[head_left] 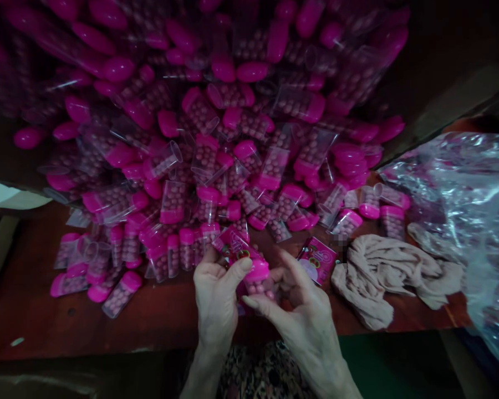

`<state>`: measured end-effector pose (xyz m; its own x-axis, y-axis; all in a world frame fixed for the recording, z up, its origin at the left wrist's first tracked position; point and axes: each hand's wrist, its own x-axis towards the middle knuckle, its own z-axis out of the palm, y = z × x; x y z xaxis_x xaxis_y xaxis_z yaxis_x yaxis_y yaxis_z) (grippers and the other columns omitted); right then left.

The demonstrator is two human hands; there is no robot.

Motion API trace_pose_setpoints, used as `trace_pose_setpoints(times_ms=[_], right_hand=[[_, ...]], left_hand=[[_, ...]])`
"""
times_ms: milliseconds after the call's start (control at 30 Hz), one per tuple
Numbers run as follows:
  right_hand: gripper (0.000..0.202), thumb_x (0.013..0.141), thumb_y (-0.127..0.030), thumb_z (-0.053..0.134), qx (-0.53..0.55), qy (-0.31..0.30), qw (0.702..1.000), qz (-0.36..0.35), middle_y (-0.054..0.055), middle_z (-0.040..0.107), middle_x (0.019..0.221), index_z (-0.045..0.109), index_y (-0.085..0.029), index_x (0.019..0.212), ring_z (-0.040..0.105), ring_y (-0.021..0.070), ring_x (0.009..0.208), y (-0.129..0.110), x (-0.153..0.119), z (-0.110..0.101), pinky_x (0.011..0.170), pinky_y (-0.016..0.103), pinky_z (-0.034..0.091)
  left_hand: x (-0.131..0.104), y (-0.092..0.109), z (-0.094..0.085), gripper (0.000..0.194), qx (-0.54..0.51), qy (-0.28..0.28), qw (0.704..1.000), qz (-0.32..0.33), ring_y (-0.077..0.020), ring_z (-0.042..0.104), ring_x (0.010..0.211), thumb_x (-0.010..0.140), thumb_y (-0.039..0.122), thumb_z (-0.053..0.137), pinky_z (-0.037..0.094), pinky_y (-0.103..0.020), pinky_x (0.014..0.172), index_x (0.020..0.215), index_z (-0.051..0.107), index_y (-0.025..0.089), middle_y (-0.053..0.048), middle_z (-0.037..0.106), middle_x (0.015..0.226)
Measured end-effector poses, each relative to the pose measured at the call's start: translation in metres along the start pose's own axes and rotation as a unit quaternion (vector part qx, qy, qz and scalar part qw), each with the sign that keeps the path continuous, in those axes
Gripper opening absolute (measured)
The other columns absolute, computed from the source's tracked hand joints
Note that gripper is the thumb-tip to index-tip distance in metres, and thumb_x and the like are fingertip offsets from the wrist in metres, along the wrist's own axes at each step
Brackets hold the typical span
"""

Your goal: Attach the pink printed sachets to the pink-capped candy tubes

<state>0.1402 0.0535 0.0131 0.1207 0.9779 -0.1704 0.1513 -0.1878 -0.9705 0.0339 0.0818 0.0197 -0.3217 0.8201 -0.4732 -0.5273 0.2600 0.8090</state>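
Head view, lower centre: the left hand pinches a printed label and pink-capped ball container; the half-curled right hand grips the container's clear body.

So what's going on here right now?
A person's left hand and right hand together hold a pink-capped container of pink balls, with a printed label beside it. A heap of similar containers lies beyond on the table. Another printed label and a crumpled cloth lie to the right.

Shows glossy pink plastic caps, smooth clear plastic containers, matt rumpled cloth, shiny crinkled plastic sheeting, wood-like tabletop.
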Motion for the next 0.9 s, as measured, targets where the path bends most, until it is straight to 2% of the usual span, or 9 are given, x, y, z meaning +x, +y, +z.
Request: trace_pose_setpoints(times_ms=[67,200,333,433,567,633,767,900], right_hand=[[0.071,0.061,-0.019,0.078,0.003,-0.019,1.000,0.017,-0.004,0.065,0.071,0.047,-0.020,0.125,0.060,0.0110,0.056,0.001,0.001,-0.002,0.053,0.021,0.051],[0.081,0.062,-0.026,0.079,0.063,-0.064,0.994,0.069,-0.004,0.064,0.072,0.039,-0.021,0.132,0.061,0.0123,0.059,0.002,0.004,-0.004,0.057,0.023,0.053],[0.086,0.061,-0.031,0.080,0.122,-0.096,0.983,0.093,-0.002,0.065,0.079,0.035,-0.022,0.134,0.062,0.0139,0.063,0.004,0.005,-0.006,0.060,0.026,0.054],[0.087,0.062,-0.028,0.078,0.086,-0.081,0.991,0.069,0.000,0.067,0.081,0.034,-0.021,0.136,0.063,0.0140,0.065,0.002,0.004,-0.007,0.060,0.024,0.055],[0.083,0.069,-0.018,0.071,-0.020,-0.055,0.998,0.013,0.001,0.069,0.081,0.029,-0.021,0.141,0.064,0.0130,0.064,-0.001,0.003,-0.006,0.057,0.020,0.055],[0.084,0.070,-0.016,0.070,-0.033,-0.060,0.998,-0.003,0.000,0.069,0.079,0.027,-0.020,0.142,0.064,0.0126,0.061,-0.001,0.004,-0.006,0.054,0.019,0.055],[0.086,0.068,-0.018,0.073,-0.041,-0.049,0.998,-0.017,0.001,0.068,0.078,0.028,-0.017,0.141,0.065,0.0138,0.065,0.002,0.006,-0.007,0.059,0.022,0.056],[0.088,0.066,-0.020,0.074,-0.029,-0.062,0.998,-0.009,0.001,0.068,0.077,0.028,-0.017,0.141,0.065,0.0147,0.068,0.004,0.006,-0.007,0.061,0.023,0.056]], left_hand=[[0.002,-0.001,0.000,0.025,-0.022,-0.023,0.999,-0.031,-0.0151,0.066,0.061,0.054,0.017,0.080,0.052,-0.024,0.061,0.073,0.064,0.015,-0.002,0.071,0.071],[0.005,-0.003,-0.005,0.036,-0.061,-0.110,0.989,-0.078,-0.0228,0.069,0.069,0.055,0.022,0.080,0.054,-0.033,0.065,0.087,0.065,0.013,-0.007,0.073,0.073],[0.003,-0.003,-0.010,0.039,-0.029,-0.160,0.982,-0.098,-0.0191,0.068,0.060,0.056,0.015,0.079,0.053,-0.028,0.055,0.093,0.065,0.014,-0.008,0.074,0.080],[0.001,-0.002,-0.010,0.038,-0.022,-0.152,0.983,-0.100,-0.0167,0.067,0.060,0.056,0.015,0.079,0.053,-0.026,0.056,0.091,0.066,0.014,-0.006,0.073,0.077],[-0.002,-0.006,-0.008,0.026,0.012,-0.071,0.994,-0.082,-0.0112,0.059,0.043,0.056,0.016,0.079,0.049,-0.020,0.046,0.078,0.066,0.012,0.001,0.065,0.050],[-0.003,-0.008,-0.007,0.025,0.014,-0.084,0.992,-0.097,-0.0123,0.059,0.041,0.060,0.018,0.077,0.049,-0.022,0.044,0.082,0.066,0.011,0.000,0.064,0.049],[-0.002,-0.007,-0.005,0.024,-0.032,-0.147,0.980,-0.126,-0.0150,0.063,0.050,0.064,0.021,0.074,0.053,-0.027,0.050,0.085,0.068,0.011,-0.007,0.071,0.068],[0.002,-0.004,-0.006,0.019,-0.058,-0.151,0.976,-0.146,-0.0151,0.063,0.052,0.060,0.017,0.077,0.053,-0.026,0.051,0.077,0.070,0.012,-0.006,0.071,0.066]])
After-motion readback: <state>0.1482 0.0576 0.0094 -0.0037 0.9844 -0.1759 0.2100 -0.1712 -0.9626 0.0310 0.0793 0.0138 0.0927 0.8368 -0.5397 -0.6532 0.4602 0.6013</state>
